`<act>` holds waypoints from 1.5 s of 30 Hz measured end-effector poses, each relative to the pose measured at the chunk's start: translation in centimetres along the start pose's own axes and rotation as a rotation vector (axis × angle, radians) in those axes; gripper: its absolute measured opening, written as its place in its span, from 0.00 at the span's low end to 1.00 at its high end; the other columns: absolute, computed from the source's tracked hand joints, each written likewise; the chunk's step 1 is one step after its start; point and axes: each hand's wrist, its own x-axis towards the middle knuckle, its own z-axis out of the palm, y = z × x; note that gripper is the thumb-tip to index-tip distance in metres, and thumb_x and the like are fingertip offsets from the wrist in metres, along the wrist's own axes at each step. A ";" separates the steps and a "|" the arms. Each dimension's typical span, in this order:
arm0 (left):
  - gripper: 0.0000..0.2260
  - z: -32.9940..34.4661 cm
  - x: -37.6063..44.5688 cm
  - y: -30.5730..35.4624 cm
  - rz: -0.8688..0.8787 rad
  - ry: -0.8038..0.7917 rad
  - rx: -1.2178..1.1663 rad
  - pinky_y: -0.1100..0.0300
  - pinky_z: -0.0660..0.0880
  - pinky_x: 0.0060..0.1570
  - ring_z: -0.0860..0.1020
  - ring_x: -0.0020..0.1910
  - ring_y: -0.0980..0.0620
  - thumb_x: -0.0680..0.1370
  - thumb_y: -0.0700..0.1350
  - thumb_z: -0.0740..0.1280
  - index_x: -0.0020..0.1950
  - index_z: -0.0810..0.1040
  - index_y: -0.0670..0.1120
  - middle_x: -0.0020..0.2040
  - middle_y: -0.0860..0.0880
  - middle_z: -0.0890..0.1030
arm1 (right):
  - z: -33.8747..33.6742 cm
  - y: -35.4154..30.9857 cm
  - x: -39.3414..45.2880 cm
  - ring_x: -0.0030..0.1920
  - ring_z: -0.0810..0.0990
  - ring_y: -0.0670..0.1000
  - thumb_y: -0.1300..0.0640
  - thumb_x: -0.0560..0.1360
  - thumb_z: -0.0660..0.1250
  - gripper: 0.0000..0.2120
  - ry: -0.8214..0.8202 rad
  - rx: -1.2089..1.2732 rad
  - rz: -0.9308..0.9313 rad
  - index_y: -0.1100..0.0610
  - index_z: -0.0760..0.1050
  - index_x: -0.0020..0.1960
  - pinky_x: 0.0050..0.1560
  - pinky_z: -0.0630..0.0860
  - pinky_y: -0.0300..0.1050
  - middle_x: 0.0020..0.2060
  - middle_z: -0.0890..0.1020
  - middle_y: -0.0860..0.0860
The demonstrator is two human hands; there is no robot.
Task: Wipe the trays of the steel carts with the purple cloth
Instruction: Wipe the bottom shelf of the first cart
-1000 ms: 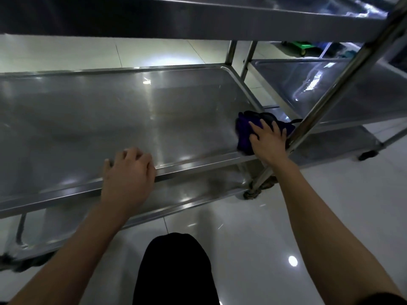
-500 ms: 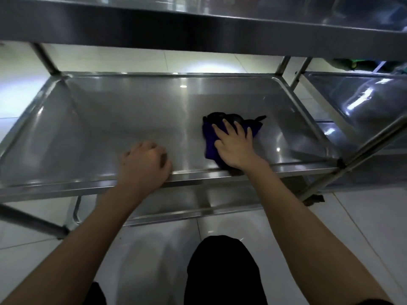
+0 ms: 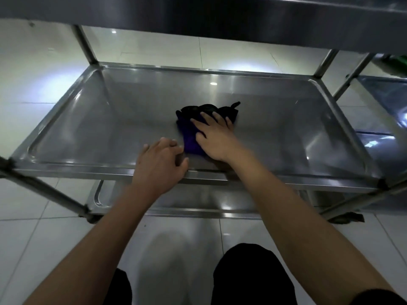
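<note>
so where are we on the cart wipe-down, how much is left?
Nothing reads as finished. In hand: the right hand presses the purple cloth flat on the middle tray, near its front centre, while the left hand rests on the front rim. Left, as far as shown: the rest of this tray, the lower tray, the top tray and the neighbouring cart.

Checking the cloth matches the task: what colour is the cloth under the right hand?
Purple cloth, darker near its far edge; head view, the only one.
</note>
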 end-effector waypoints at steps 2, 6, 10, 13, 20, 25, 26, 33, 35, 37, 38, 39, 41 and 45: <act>0.14 -0.2 0.4 0.9 -0.037 0.001 0.016 0.47 0.72 0.59 0.78 0.58 0.46 0.77 0.55 0.66 0.56 0.83 0.49 0.60 0.49 0.79 | -0.7 1.1 -1.0 0.81 0.47 0.56 0.47 0.82 0.51 0.26 0.002 0.023 0.017 0.41 0.57 0.80 0.78 0.43 0.62 0.81 0.54 0.49; 0.11 0.3 1.7 4.8 -0.008 0.001 0.013 0.49 0.71 0.55 0.76 0.57 0.43 0.78 0.49 0.63 0.55 0.80 0.45 0.56 0.46 0.78 | -1.9 5.3 -3.6 0.81 0.48 0.56 0.49 0.82 0.54 0.25 0.038 0.066 0.089 0.41 0.61 0.79 0.78 0.47 0.62 0.81 0.56 0.49; 0.12 1.8 3.6 10.6 0.087 0.012 -0.068 0.48 0.75 0.54 0.76 0.57 0.44 0.78 0.48 0.64 0.57 0.81 0.45 0.57 0.46 0.79 | -3.1 10.6 -6.2 0.80 0.52 0.58 0.51 0.81 0.56 0.24 0.083 0.062 0.173 0.42 0.64 0.78 0.78 0.49 0.60 0.81 0.58 0.50; 0.10 3.0 4.3 13.1 0.095 -0.006 -0.097 0.50 0.76 0.47 0.78 0.53 0.44 0.77 0.48 0.66 0.56 0.82 0.47 0.56 0.48 0.80 | -3.6 13.7 -7.5 0.79 0.55 0.59 0.53 0.80 0.57 0.25 0.106 0.033 0.224 0.43 0.66 0.77 0.78 0.47 0.60 0.80 0.60 0.51; 0.09 5.2 3.4 14.0 0.132 0.038 -0.183 0.48 0.77 0.45 0.80 0.53 0.43 0.79 0.49 0.67 0.57 0.83 0.50 0.64 0.50 0.75 | -4.0 14.7 -6.6 0.81 0.51 0.55 0.56 0.80 0.57 0.26 0.111 0.019 0.052 0.45 0.64 0.78 0.79 0.46 0.58 0.81 0.56 0.49; 0.12 5.1 3.4 14.1 0.093 0.055 -0.179 0.45 0.77 0.42 0.74 0.53 0.44 0.78 0.50 0.69 0.56 0.77 0.44 0.58 0.45 0.72 | -3.2 13.8 -6.3 0.81 0.44 0.55 0.32 0.80 0.47 0.26 -0.002 -0.115 0.042 0.33 0.56 0.77 0.77 0.37 0.64 0.81 0.51 0.44; 0.12 5.0 3.4 14.1 0.101 0.053 -0.165 0.44 0.77 0.44 0.74 0.53 0.44 0.78 0.50 0.68 0.55 0.78 0.43 0.56 0.44 0.73 | -3.2 13.9 -6.4 0.81 0.44 0.56 0.31 0.80 0.46 0.26 -0.003 -0.131 0.041 0.33 0.56 0.77 0.76 0.37 0.65 0.82 0.51 0.44; 0.12 4.7 3.5 14.4 0.143 0.004 -0.015 0.46 0.77 0.43 0.73 0.53 0.46 0.81 0.52 0.62 0.51 0.77 0.44 0.54 0.45 0.75 | -3.4 15.3 -7.7 0.80 0.49 0.59 0.40 0.83 0.48 0.22 0.033 -0.138 0.082 0.33 0.58 0.77 0.77 0.45 0.65 0.81 0.53 0.48; 0.12 4.7 3.5 14.8 0.134 -0.002 0.027 0.47 0.76 0.40 0.73 0.52 0.44 0.81 0.52 0.62 0.51 0.77 0.43 0.53 0.45 0.75 | -3.6 16.1 -8.4 0.79 0.51 0.59 0.42 0.83 0.51 0.22 0.055 -0.124 0.115 0.34 0.61 0.77 0.78 0.47 0.64 0.81 0.55 0.47; 0.12 4.7 3.4 15.2 0.141 -0.012 0.069 0.47 0.76 0.38 0.73 0.51 0.43 0.81 0.51 0.62 0.53 0.76 0.43 0.51 0.44 0.73 | -3.9 17.4 -9.4 0.79 0.53 0.59 0.43 0.83 0.52 0.22 0.071 -0.119 0.152 0.36 0.63 0.76 0.78 0.50 0.62 0.81 0.56 0.48; 0.11 4.6 3.4 15.2 0.147 -0.021 0.080 0.46 0.76 0.38 0.73 0.51 0.43 0.81 0.51 0.62 0.53 0.75 0.44 0.51 0.44 0.73 | -4.1 18.2 -9.9 0.79 0.53 0.60 0.43 0.83 0.52 0.22 0.077 -0.111 0.174 0.36 0.63 0.76 0.77 0.51 0.61 0.81 0.57 0.48; 0.11 4.5 3.5 15.3 0.153 -0.031 0.090 0.45 0.77 0.38 0.73 0.50 0.43 0.81 0.52 0.62 0.54 0.75 0.45 0.51 0.44 0.72 | -4.4 19.2 -10.4 0.78 0.53 0.59 0.43 0.83 0.53 0.22 0.085 -0.100 0.206 0.36 0.64 0.76 0.77 0.52 0.59 0.81 0.57 0.47; 0.11 4.6 3.5 15.3 0.147 -0.054 0.104 0.44 0.78 0.40 0.73 0.51 0.44 0.81 0.52 0.62 0.55 0.76 0.46 0.52 0.45 0.71 | -4.9 21.7 -11.6 0.78 0.53 0.59 0.42 0.83 0.52 0.22 0.102 -0.091 0.292 0.36 0.63 0.76 0.76 0.54 0.58 0.81 0.57 0.47; 0.11 4.8 3.7 15.5 0.121 -0.067 0.079 0.45 0.77 0.41 0.72 0.52 0.43 0.81 0.52 0.63 0.54 0.80 0.47 0.51 0.46 0.72 | -5.8 27.2 -13.9 0.77 0.56 0.61 0.43 0.82 0.54 0.22 0.185 -0.120 0.507 0.38 0.65 0.76 0.77 0.53 0.61 0.80 0.59 0.49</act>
